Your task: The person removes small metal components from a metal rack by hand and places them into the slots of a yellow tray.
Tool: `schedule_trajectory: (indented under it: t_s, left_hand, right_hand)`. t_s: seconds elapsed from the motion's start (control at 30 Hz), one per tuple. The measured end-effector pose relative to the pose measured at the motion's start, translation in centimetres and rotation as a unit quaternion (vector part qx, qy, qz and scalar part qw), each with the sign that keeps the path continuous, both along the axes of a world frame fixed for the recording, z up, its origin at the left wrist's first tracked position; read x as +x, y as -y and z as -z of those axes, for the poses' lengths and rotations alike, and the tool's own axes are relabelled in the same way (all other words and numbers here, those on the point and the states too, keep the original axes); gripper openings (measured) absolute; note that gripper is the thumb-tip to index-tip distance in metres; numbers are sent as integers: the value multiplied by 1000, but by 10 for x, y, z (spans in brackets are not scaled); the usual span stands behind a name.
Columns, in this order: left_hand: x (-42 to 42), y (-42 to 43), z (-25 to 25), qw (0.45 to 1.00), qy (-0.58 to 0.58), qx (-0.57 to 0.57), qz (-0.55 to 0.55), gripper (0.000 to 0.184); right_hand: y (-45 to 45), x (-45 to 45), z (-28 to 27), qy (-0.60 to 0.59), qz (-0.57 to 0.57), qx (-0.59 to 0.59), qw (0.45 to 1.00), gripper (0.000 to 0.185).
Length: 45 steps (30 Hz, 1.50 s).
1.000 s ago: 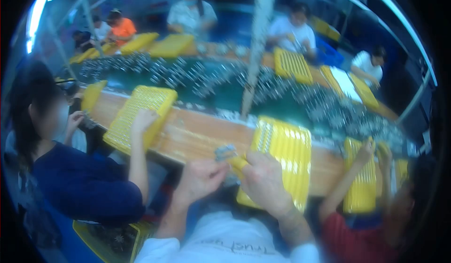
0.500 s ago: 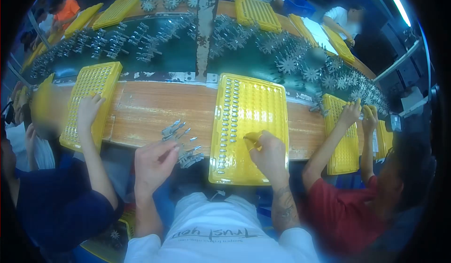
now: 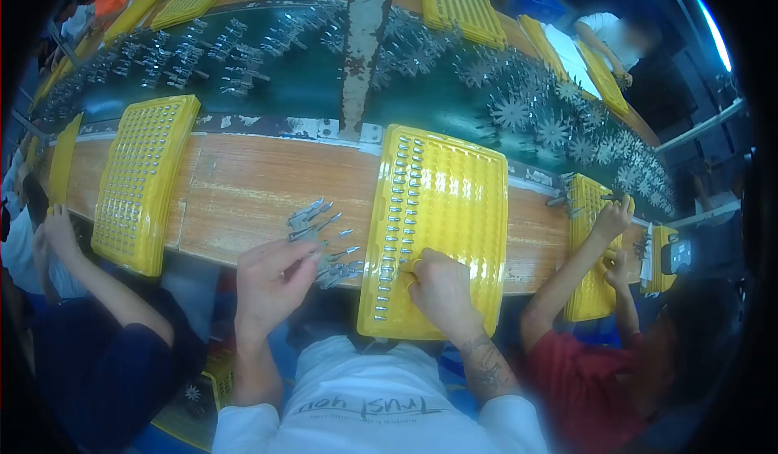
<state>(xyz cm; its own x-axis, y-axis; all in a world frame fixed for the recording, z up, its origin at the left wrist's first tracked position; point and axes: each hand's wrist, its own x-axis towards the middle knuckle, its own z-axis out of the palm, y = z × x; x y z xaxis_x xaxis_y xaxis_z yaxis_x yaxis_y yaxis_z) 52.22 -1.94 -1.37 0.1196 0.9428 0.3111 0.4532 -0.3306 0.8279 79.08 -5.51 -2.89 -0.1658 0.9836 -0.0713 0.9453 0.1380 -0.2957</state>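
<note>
Yellow tray lies on the table, seemingly mid-filling. The right hand curls its fingers at the second column, the left hand near loose metal parts; grips unclear. Placing calls for careful alignment.

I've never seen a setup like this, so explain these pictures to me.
No robot here: every picture comes from one camera worn on a person's head, looking down at their two bare hands. On the wooden table lies a yellow tray, with small metal parts in its left columns. The right hand is at the tray; the left hand is beside loose metal pieces. Whether either holds something, I can't tell. Beyond lie star-shaped metal pieces on a green surface.
</note>
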Motion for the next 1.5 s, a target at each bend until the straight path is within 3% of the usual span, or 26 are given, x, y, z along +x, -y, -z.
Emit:
schedule_trajectory:
  t_s: [0.2, 0.33, 0.4, 0.43, 0.5, 0.53, 0.6, 0.63, 0.7, 0.8, 0.83, 0.9, 1.0, 1.2, 1.5]
  left_hand:
    - [2, -6, -5, 1000, 10, -11, -10, 14]
    - [-3, -6, -7, 999, 11, -21, -23, 15]
    - [-1, -6, -10, 999, 12, -37, -29, 15]
    - [-1, -7, -9, 999, 7, -32, -26, 15]
    - [-2, -6, -10, 998, -11, -58, -10, 19]
    - [-2, -5, -12, 999, -14, -51, -5, 19]
    - [-5, -3, -16, 999, -20, -49, -3, 19]
    - [-7, -2, -19, 999, -22, -43, -1, 19]
    - [-10, 0, -21, 996, -12, -92, -1, 19]
    - [-11, 0, -13, 994, -3, -110, 2, 21]
    - [-9, 1, -15, 994, -4, -109, 4, 21]
    - [-2, 1, -23, 997, -17, -56, -51, 23]
    - [-7, 8, -27, 995, -80, 37, -50, 24]
    - [3, 4, -20, 990, -119, 72, 29, 20]
    - [19, 2, -6, 974, -188, 114, 45, 12]
  right_hand:
    - [1, 3, -8, 1, -4, -29, 1000, 7]
    - [4, -9, -65, -34, -9, -82, 996, 13]
    - [-3, -25, -83, -142, -64, 9, 988, 12]
    - [-11, -34, -83, -146, -61, 14, 987, 12]
    - [-27, -53, -82, -196, -161, 105, 961, 20]
    - [-30, -57, -76, -197, -157, 114, 961, 20]
    - [-38, -61, -64, -157, -252, 103, 949, 33]
    - [-39, -62, -67, -158, -250, 109, 949, 33]
    - [-38, -62, -71, -141, -263, 113, 948, 10]
    - [-40, -61, -65, -133, -288, 127, 940, 8]
    - [-41, -60, -64, -134, -285, 128, 940, 8]
    - [-44, -59, -65, -154, -258, 122, 946, 31]
    - [-45, -58, -67, -183, -241, 120, 945, 32]
    - [-37, -62, -58, -231, -226, 148, 935, 28]
    - [-37, -35, -57, -126, -180, 157, 963, 11]
